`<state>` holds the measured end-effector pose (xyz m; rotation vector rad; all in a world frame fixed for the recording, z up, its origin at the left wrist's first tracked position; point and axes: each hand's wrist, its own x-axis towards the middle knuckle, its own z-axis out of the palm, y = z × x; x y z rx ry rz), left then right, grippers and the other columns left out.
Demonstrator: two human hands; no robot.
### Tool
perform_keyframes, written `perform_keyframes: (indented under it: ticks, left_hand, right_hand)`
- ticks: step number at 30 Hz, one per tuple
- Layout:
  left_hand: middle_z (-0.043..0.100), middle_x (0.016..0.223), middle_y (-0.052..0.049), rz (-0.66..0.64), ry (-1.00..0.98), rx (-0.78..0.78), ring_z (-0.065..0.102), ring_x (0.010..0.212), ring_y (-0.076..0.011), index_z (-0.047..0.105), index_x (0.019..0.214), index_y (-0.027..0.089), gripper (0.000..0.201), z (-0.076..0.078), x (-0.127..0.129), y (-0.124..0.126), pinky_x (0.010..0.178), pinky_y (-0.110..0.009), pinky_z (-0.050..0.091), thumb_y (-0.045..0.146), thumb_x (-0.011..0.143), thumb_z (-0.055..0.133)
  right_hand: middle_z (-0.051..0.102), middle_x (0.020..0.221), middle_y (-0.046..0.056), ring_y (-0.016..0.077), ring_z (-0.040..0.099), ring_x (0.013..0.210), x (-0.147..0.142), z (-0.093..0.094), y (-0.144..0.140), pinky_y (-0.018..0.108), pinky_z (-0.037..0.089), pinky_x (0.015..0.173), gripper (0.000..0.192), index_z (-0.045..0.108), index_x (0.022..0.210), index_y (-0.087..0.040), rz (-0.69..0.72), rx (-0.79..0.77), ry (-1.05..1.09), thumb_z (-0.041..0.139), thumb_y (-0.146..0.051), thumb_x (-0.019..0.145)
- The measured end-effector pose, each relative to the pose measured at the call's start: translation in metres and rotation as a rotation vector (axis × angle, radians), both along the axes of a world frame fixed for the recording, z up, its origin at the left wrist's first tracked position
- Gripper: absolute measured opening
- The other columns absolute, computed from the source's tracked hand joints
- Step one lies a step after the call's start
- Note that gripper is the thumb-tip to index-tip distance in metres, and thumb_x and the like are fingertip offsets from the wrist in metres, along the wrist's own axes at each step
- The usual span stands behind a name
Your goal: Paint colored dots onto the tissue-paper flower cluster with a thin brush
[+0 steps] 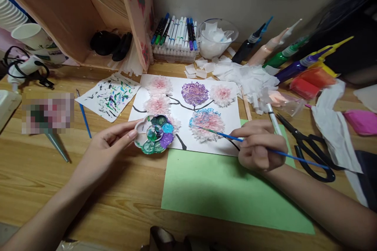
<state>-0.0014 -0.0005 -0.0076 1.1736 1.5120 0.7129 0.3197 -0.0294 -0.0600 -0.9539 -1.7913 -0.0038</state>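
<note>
right hand [260,147] pinched shut around a thin blue paintbrush [235,138], fingers curled together on the shaft, bristle tip touching the left edge of a tissue-paper flower [207,124] already edged in light blue over pink. left hand [110,139] resting on the wooden table [59,188], thumb and fingertips closed on the rim of a flower-shaped paint palette [154,135], wells filled with green, teal, blue and purple.

white sheet [188,115] lying just beyond a green paper [224,188], carrying black painted branches and several puffed paper blooms. judging by colour: one purple flower [194,93] fully tinted; the one under the brush partly blue, its centre pink; the pale pink flowers [159,85] along the left and the one at upper right apparently untouched by the darker paints. so roughly a first bloom finished, a second underway, the rest seemingly left to do.

around the work: a scrap paper [110,96] streaked with test strokes to the left, a second blue brush [84,117] beside it; a tray of markers [176,37] against the wall; a clear bowl [217,37] of white tissue and a loose heap of cut tissue squares [250,76] to the right; squeeze bottles of paint [294,53] lying tilted beyond; black scissors [309,149] just right of the painting hand, near a white pen [273,119].
</note>
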Motion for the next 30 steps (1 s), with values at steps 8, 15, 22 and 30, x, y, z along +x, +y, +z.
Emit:
perform_keyframes:
  ticks: [8,15,22,30]
  left_hand:
    - [0.074,0.113,-0.003,0.019,-0.009,-0.022,0.067,0.103,-0.0196,0.074,0.11,0.027,0.049,-0.002,-0.004,0.0,0.09,-0.024,0.051,0.057,0.071,0.078]
    - [0.074,0.112,0.0,0.008,0.02,-0.01,0.067,0.104,-0.0195,0.075,0.107,0.033,0.044,-0.005,-0.007,0.001,0.09,-0.025,0.05,0.058,0.071,0.078]
    - [0.074,0.113,0.0,0.005,0.035,0.003,0.066,0.107,-0.0206,0.075,0.107,0.035,0.044,-0.006,-0.008,0.0,0.094,-0.028,0.05,0.059,0.07,0.077]
    - [0.074,0.111,-0.002,0.017,0.056,0.006,0.068,0.102,-0.0218,0.074,0.11,0.031,0.049,-0.008,-0.01,0.001,0.087,-0.027,0.053,0.059,0.069,0.078]
  right_hand:
    - [0.05,0.049,-0.002,0.0176,0.041,0.041,-0.019,0.003,0.024,0.038,0.036,0.055,0.019,0.049,0.073,-0.026,-0.066,0.03,0.446,0.04,-0.02,0.089]
    - [0.049,0.05,-0.003,0.017,0.046,0.043,-0.017,0.0,0.021,0.036,0.037,0.057,0.018,0.048,0.074,-0.026,-0.048,-0.007,0.384,0.04,-0.02,0.088]
    - [0.046,0.048,-0.002,0.0188,0.044,0.044,-0.019,0.001,0.019,0.038,0.035,0.057,0.019,0.047,0.072,-0.026,-0.067,-0.002,0.396,0.039,-0.021,0.088]
    - [0.047,0.047,-0.002,0.0188,0.044,0.043,-0.018,0.001,0.021,0.038,0.036,0.058,0.02,0.047,0.071,-0.026,-0.09,-0.013,0.419,0.039,-0.021,0.088]
